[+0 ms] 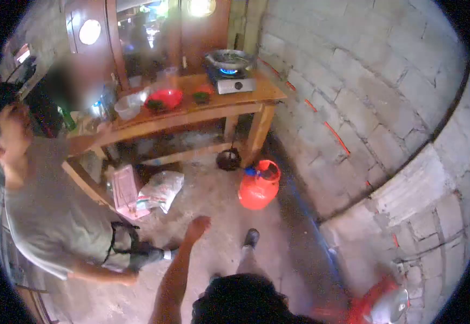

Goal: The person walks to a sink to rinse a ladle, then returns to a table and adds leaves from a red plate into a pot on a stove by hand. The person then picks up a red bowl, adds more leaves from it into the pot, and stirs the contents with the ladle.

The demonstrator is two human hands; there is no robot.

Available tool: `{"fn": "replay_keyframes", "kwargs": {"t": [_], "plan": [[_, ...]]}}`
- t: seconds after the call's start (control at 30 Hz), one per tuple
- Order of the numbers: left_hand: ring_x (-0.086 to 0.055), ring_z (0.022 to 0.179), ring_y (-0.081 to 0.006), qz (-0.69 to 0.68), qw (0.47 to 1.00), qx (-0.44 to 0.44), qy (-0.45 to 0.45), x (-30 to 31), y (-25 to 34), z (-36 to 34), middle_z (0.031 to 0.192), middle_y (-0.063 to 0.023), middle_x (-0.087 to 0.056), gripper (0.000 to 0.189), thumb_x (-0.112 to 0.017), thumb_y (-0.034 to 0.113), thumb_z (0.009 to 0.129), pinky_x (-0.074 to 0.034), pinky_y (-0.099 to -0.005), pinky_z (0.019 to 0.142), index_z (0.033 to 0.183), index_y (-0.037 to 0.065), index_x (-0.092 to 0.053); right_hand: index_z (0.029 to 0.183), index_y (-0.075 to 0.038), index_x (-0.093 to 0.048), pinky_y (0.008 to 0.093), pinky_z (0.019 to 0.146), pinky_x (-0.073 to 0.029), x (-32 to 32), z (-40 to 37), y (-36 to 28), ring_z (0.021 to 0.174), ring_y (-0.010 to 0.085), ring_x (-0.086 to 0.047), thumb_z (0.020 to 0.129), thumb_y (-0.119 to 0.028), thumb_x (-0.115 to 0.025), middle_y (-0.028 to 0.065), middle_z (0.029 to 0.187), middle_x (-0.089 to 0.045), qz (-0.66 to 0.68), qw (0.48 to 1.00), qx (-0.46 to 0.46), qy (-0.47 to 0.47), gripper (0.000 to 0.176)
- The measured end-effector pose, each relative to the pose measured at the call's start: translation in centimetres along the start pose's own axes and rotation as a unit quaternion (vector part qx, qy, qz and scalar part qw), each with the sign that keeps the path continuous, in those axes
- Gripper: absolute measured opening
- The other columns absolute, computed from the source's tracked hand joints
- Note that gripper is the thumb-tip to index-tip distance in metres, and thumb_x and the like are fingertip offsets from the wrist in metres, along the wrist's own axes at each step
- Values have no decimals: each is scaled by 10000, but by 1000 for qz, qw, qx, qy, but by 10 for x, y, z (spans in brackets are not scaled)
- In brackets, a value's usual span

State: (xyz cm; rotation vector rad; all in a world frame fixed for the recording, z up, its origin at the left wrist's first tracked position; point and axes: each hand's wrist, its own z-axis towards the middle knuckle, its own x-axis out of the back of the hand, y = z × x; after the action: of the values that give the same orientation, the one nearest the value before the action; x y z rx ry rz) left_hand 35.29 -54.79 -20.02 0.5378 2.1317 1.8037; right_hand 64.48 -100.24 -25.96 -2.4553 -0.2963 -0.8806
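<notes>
My left hand [198,228] hangs over the concrete floor, at the end of my stretched-out forearm. It is small and soft in the picture, so the set of its fingers does not show, and I see nothing in it. Ahead of it and to the right stands an orange gas cylinder [259,186] with a blue fitting on top. A white printed sack [162,190] and a pink box [129,189] lie ahead to the left. My right hand does not show. Low on the right is a blurred red object [373,296] with a silvery round part [390,306].
A wooden table [192,114] bears a lit gas stove [236,85] with a wok [230,58], a red bowl [165,98] and a clear plastic container [129,107]. A person in a grey shirt [56,202] stands at left, another behind. A block wall [343,108] borders the right.
</notes>
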Motion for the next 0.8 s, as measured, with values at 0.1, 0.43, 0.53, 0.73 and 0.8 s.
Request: {"fn": "replay_keyframes", "kwargs": {"t": [0.1, 0.43, 0.53, 0.73, 0.8], "plan": [[-611, 780, -273, 346, 931, -93, -70, 9, -129, 23, 864, -126, -636, 294, -461, 304, 888, -490, -412, 701, 989, 69, -607, 818, -77, -565, 400, 559, -430, 17, 62, -46, 649, 264, -522, 898, -287, -530, 88, 733, -552, -4, 999, 9, -33, 227], [-605, 745, -266, 165, 907, 383, 60, -16, -119, -126, 826, -110, -640, 237, -519, 287, 874, -491, -413, 636, 966, 95, -624, 789, -68, -596, 451, 527, -448, 211, 323, -299, 613, 339, -567, 857, -321, -580, 144, 703, -601, 48, 963, 249, 96, 262], [-608, 728, -254, 99, 909, 369, 168, -19, -101, -98, 821, -106, -645, 244, -527, 294, 871, -490, -403, 616, 965, 93, -629, 822, -75, -598, 440, 511, -447, 229, 340, -370, 598, 324, -570, 850, -306, -596, 137, 710, -609, -30, 896, 387, 218, 232], [-614, 694, -231, 22, 905, 346, 245, -40, -79, -64, 810, -98, -655, 259, -544, 309, 866, -489, -383, 576, 964, 89, -639, 858, -66, -582, 426, 503, -454, 190, 381, -440, 592, 302, -581, 840, -273, -619, 118, 713, -611, 246, 900, 359, -16, 210], [-616, 683, -224, 27, 913, 350, 207, -66, -88, -73, 807, -95, -658, 264, -550, 314, 864, -489, -376, 563, 964, 87, -642, 836, -59, -573, 433, 502, -451, 189, 373, -465, 580, 319, -577, 847, -300, -604, 135, 682, -595, 37, 888, 459, 1, 243]]}}
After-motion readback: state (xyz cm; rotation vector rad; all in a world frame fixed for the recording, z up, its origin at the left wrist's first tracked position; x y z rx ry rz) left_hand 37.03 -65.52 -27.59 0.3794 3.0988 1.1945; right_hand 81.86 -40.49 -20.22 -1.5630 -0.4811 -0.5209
